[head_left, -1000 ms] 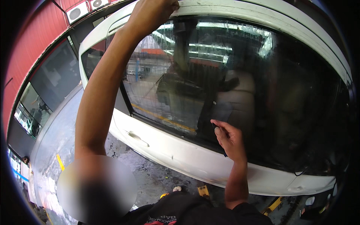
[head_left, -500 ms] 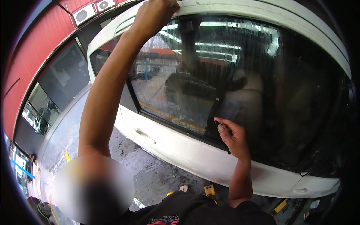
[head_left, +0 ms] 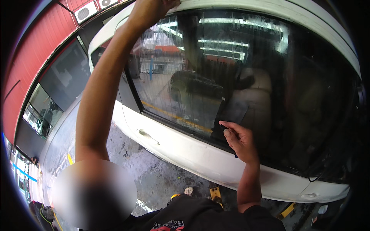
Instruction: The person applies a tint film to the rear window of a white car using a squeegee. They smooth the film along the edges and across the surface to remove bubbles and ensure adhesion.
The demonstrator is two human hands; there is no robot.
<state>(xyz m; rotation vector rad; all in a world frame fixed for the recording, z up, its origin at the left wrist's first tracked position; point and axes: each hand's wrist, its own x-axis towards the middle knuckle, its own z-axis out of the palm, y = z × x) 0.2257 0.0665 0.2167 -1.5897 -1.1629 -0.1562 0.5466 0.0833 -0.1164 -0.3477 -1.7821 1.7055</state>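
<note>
In front of me is the white side of a vehicle [head_left: 185,154] with a large dark window [head_left: 185,96], wet-streaked and full of reflections. My left hand [head_left: 152,11] is raised to the roof edge above the glass, its fingers curled. The picture's upper edge cuts it off, and what it grips is hidden. Close to the lower part of the window, my right hand [head_left: 241,142] is closed, thumb and forefinger pinched on a small dark thing I cannot make out. A bit of dark blue shows beneath its palm.
A pale door handle [head_left: 148,136] sits below the window at the left, and a thin black cord [head_left: 316,178] hangs at the lower right. The floor [head_left: 154,177] is dark and stained, with yellow pieces [head_left: 216,195] near my feet. A red wall [head_left: 36,50] rises at the left.
My left hand and forearm have shifted slightly left and up, so more of the hand leaves the picture. My right hand keeps nearly the same place and pinch.
</note>
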